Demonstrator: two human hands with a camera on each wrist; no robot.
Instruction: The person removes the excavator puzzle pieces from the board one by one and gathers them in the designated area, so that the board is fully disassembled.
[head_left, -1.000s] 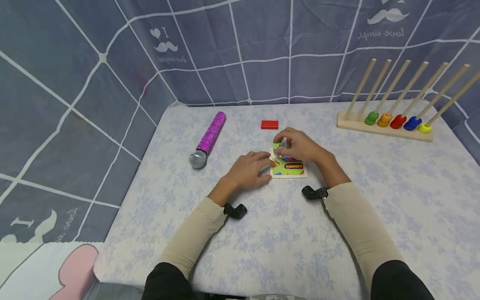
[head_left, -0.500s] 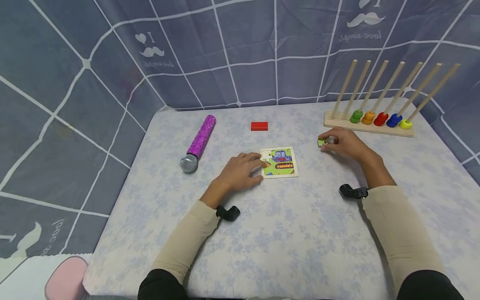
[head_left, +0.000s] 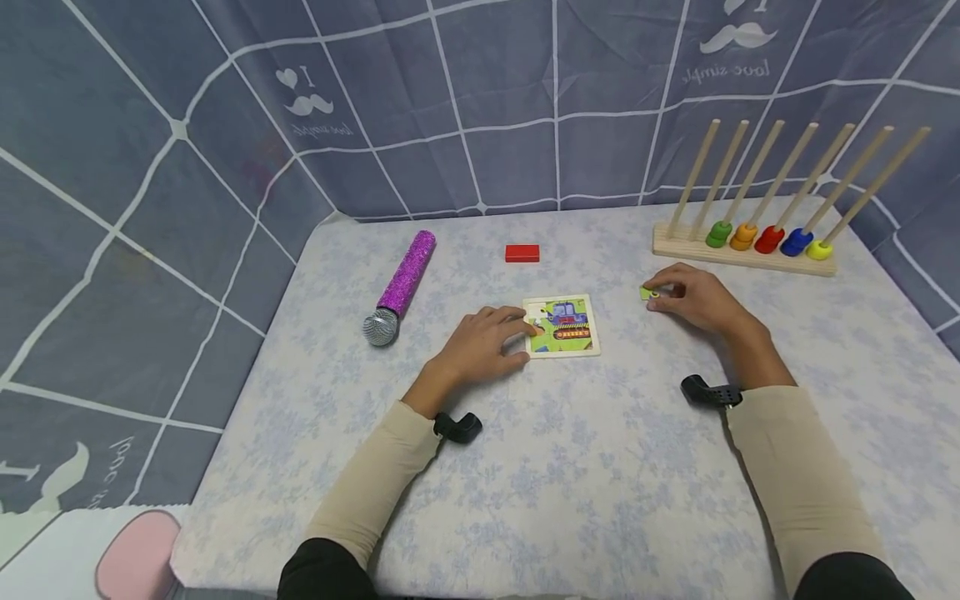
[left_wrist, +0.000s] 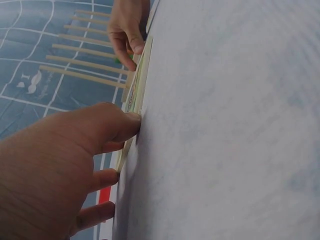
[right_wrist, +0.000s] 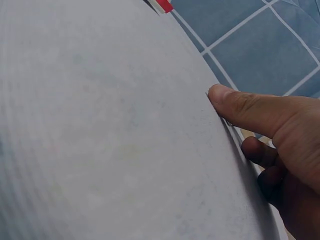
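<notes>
A square jigsaw puzzle (head_left: 567,327) with a pale frame and a purple and red tracked-vehicle picture lies flat on the table. A pale patch shows at the picture's upper left. My left hand (head_left: 482,346) holds the puzzle by its left side, thumb at the near corner; in the left wrist view the thumb (left_wrist: 131,119) touches the frame's edge. Off to the right, my right hand (head_left: 697,296) pinches a small green puzzle piece (head_left: 645,293) between thumb and fingers, low over the table. In the right wrist view the thumb (right_wrist: 225,97) hides most of the piece.
A red block (head_left: 522,253) lies behind the puzzle. On the left is a glittery purple microphone (head_left: 408,273). A wooden peg rack (head_left: 738,252) with coloured beads stands at the back right. Grey-blue checked cloth (head_left: 517,158) hangs behind the table.
My right hand has carried the green piece from the puzzle's upper left to the table on the right, and then slightly nearer. The left hand has stayed at the puzzle.
</notes>
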